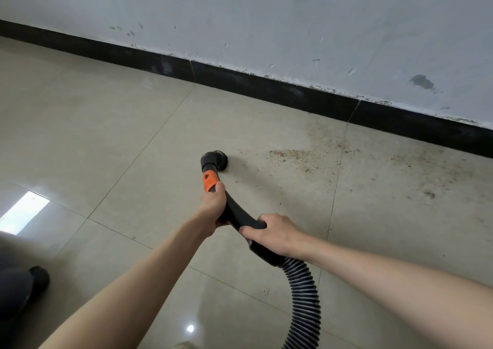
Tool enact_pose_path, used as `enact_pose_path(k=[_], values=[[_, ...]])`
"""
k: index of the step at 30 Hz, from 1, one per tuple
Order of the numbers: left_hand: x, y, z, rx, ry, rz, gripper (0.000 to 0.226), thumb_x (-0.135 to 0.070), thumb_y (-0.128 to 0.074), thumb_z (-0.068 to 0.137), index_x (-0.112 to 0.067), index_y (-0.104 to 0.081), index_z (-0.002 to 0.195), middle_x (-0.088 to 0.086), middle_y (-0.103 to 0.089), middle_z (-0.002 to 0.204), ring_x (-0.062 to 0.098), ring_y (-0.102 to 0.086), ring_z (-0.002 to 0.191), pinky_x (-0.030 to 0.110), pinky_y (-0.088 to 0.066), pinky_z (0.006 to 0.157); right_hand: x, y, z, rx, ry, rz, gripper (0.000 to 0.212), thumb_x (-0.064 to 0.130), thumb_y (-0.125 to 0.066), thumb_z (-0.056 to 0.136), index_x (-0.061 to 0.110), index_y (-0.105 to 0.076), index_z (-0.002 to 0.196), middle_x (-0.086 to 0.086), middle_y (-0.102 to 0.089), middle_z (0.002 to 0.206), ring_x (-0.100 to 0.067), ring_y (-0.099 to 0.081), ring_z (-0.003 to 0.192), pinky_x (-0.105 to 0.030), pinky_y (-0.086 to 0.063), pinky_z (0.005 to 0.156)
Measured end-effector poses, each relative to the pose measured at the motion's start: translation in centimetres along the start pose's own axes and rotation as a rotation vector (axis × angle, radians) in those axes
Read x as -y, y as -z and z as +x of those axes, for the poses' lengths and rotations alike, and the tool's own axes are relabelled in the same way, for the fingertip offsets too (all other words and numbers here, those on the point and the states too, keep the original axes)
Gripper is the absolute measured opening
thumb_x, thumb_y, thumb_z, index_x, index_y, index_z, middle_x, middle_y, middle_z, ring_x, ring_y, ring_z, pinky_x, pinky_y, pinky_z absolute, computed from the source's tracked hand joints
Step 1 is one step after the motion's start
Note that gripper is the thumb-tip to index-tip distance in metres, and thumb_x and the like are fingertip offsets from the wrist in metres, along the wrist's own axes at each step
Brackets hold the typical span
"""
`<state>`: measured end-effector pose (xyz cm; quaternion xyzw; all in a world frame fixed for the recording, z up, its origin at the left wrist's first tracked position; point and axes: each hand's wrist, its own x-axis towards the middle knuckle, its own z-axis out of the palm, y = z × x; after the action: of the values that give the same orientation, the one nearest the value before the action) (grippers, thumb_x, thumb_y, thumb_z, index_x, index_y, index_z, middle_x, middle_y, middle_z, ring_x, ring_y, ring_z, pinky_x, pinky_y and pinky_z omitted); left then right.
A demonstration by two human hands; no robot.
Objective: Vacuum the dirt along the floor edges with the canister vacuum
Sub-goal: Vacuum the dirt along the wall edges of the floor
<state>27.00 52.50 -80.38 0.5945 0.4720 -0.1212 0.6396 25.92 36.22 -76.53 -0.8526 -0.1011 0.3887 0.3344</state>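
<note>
Your left hand [213,207] grips the black curved vacuum handle [237,215] just below its orange slider [209,181], and your right hand [274,232] wraps the same handle lower down, above the ribbed hose [304,303]. The round brush nozzle [217,159] sits on the tiled floor [106,135], left of the scattered dirt [293,156] near the black baseboard [266,89].

Bare forearms, dark trouser leg [13,295], dark shoe [40,278]

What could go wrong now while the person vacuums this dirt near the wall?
The brush head sits left of the dirt patch, so a fast sweep may scatter crumbs. Dirt near the black baseboard may be missed. The ribbed hose curls behind the right hand and might kink.
</note>
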Motion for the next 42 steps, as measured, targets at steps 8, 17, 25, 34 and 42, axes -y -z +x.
enact_pose_path(k=[8,17,25,34,42], values=[[-0.5,-0.6,1.2,0.023,-0.036,0.029,0.032,-0.034,-0.037,0.095,-0.006,-0.043,0.108,0.008,-0.047,0.080,0.022,-0.052,0.069,0.034,-0.047,0.055,-0.1,-0.2,1.4,-0.007,0.047,-0.034,0.034,0.058,-0.054,0.087,0.024,-0.056,0.083,0.007,-0.063,0.077,-0.017,-0.064,0.078,-0.028,-0.048,0.067],[-1.4,-1.1,2.2,-0.032,-0.086,0.058,0.039,-0.035,-0.035,0.096,-0.004,-0.043,0.118,0.008,-0.049,0.083,0.021,-0.052,0.072,0.033,-0.048,0.061,0.2,0.0,3.5,0.044,0.063,-0.034,0.032,0.055,-0.057,0.086,0.022,-0.056,0.087,0.000,-0.071,0.090,-0.018,-0.067,0.083,-0.033,-0.053,0.079],[1.9,-1.8,-0.4,-0.108,-0.108,0.135,0.042,-0.037,-0.036,0.097,0.000,-0.046,0.115,0.006,-0.047,0.079,0.015,-0.049,0.065,0.026,-0.040,0.052,-0.6,-2.2,1.9,0.025,0.076,-0.223,0.042,0.056,-0.044,0.093,0.014,-0.047,0.096,-0.007,-0.067,0.089,-0.028,-0.065,0.081,-0.038,-0.052,0.073],[2.6,-2.4,-2.0,-0.047,-0.076,0.056,0.026,-0.032,-0.043,0.092,-0.007,-0.046,0.096,0.006,-0.049,0.078,0.017,-0.052,0.066,0.026,-0.046,0.054,-1.4,-1.4,0.4,0.112,0.081,-0.260,0.041,0.056,-0.032,0.098,0.016,-0.042,0.093,0.002,-0.055,0.075,-0.021,-0.058,0.072,-0.034,-0.047,0.068],[3.3,-0.5,-2.2,0.036,-0.026,0.103,0.029,-0.037,-0.045,0.093,-0.010,-0.049,0.085,0.009,-0.057,0.087,0.021,-0.059,0.076,0.031,-0.054,0.062,-2.9,-2.1,-1.6,0.237,0.042,-0.316,0.036,0.053,-0.038,0.097,0.016,-0.042,0.097,-0.001,-0.054,0.087,-0.022,-0.052,0.081,-0.031,-0.038,0.067]])
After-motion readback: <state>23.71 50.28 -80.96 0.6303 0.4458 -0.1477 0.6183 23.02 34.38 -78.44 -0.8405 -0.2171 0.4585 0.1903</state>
